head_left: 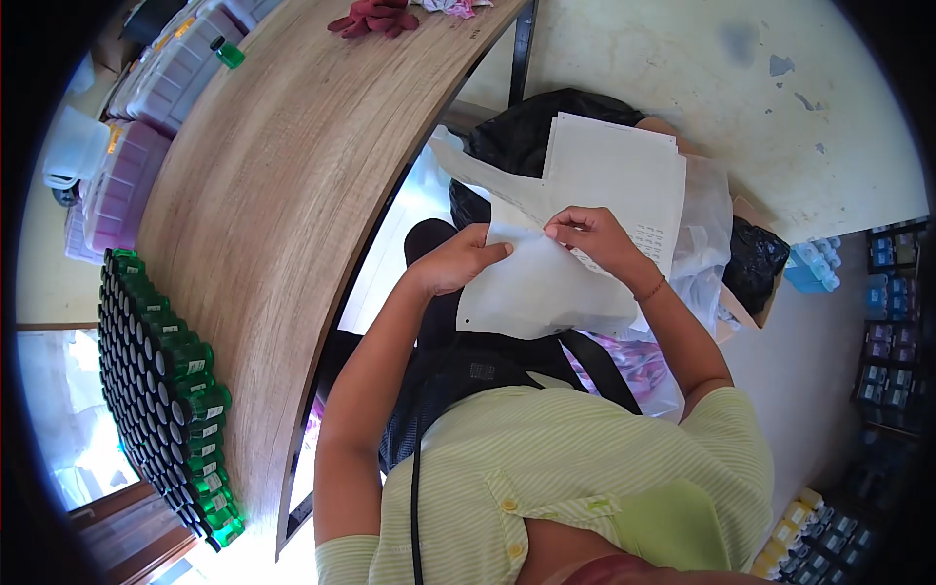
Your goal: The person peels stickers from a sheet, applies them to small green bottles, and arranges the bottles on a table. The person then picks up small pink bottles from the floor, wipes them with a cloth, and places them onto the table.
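Note:
My left hand (453, 261) grips the left edge of a white paper sheet (546, 283), thumb on top, above my lap. My right hand (597, 239) is closed, thumb and forefinger pinching the sheet near its upper fold. Part of the paper curls up and away to the left. Just beyond lies a stack of white sheets (614, 171), with rows of small printed blocks near its lower right. Whether anything small sits between my right fingertips cannot be made out.
A wooden table (292, 146) runs along my left, bearing a block of green bottles with black caps (166, 390), a lone green bottle (227, 53) and dark red gloves (375, 17). Plastic bins (127, 185) stand behind. Black bags (756, 263) and stocked shelves (887, 322) are right.

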Demonstrator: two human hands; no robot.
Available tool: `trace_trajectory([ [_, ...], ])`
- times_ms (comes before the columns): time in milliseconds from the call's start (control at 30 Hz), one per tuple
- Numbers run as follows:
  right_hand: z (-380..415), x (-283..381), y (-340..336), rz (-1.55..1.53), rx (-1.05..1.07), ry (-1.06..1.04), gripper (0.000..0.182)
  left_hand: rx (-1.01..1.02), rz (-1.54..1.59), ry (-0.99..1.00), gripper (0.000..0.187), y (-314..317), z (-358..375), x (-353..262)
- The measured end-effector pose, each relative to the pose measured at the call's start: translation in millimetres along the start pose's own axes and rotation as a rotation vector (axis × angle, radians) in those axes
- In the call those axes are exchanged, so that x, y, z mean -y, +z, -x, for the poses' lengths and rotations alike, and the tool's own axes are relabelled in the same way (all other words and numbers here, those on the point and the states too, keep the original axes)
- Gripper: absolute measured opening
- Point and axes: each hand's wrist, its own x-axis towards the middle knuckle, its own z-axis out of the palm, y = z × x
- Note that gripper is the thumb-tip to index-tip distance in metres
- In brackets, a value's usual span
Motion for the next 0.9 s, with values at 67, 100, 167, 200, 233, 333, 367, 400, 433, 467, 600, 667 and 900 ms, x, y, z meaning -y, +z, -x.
trace_trajectory([
  [67, 0.9, 2.5, -0.3, -0.025, -0.006, 0.015, 0.023, -0.007, 0.007, 0.001, 0.030, 0.4, 0.1, 0.6],
  [100, 1.5, 3.6, -0.4, -0.038, -0.009, 0.022, 0.023, -0.006, 0.007, -0.002, 0.030, 0.3, 0.2, 0.8],
  [167, 1.5, 5.1, 1.0, -0.066, -0.014, 0.024, 0.022, -0.008, 0.005, -0.006, 0.030, 0.6, 0.0, 0.6],
  [200, 1.7, 5.6, 1.7, -0.080, -0.016, 0.025, 0.022, -0.010, 0.003, -0.007, 0.030, 0.9, 0.1, 0.6],
  [233, 1.6, 4.5, 2.4, -0.085, -0.020, 0.025, 0.022, -0.014, 0.001, -0.008, 0.030, 1.1, 0.3, 0.5],
  [333, 1.7, 2.5, 4.4, -0.072, -0.022, 0.023, 0.023, -0.026, -0.001, -0.002, 0.031, 1.8, 1.9, -1.6],
  [367, 2.6, 4.5, 4.1, -0.050, -0.016, 0.022, 0.023, -0.024, -0.003, -0.006, 0.031, 1.3, 1.8, -1.2],
  [400, 3.0, 5.6, 3.8, -0.027, -0.011, 0.022, 0.024, -0.021, -0.005, -0.011, 0.031, 0.6, 1.4, -0.5],
  [433, 2.3, 4.4, 3.3, -0.023, 0.000, 0.027, 0.024, -0.019, -0.007, -0.015, 0.031, 0.1, 1.3, -0.1],
  [467, 1.2, 2.0, 2.3, -0.019, 0.010, 0.033, 0.025, -0.018, 0.000, -0.015, 0.031, 0.4, 1.4, -0.4],
  [600, -0.1, -1.8, -1.4, -0.195, 0.002, 0.083, 0.025, -0.014, 0.009, -0.003, 0.031, 0.7, 0.2, 0.3],
  [667, -1.6, -7.1, -8.5, -0.273, -0.045, 0.112, 0.023, -0.015, 0.011, 0.001, 0.031, 0.9, 0.4, -0.1],
  [900, 9.6, -4.7, 0.0, 0.043, -0.098, -0.118, 0.021, 0.021, 0.033, -0.001, 0.031, -0.8, -2.7, 0.6],
])
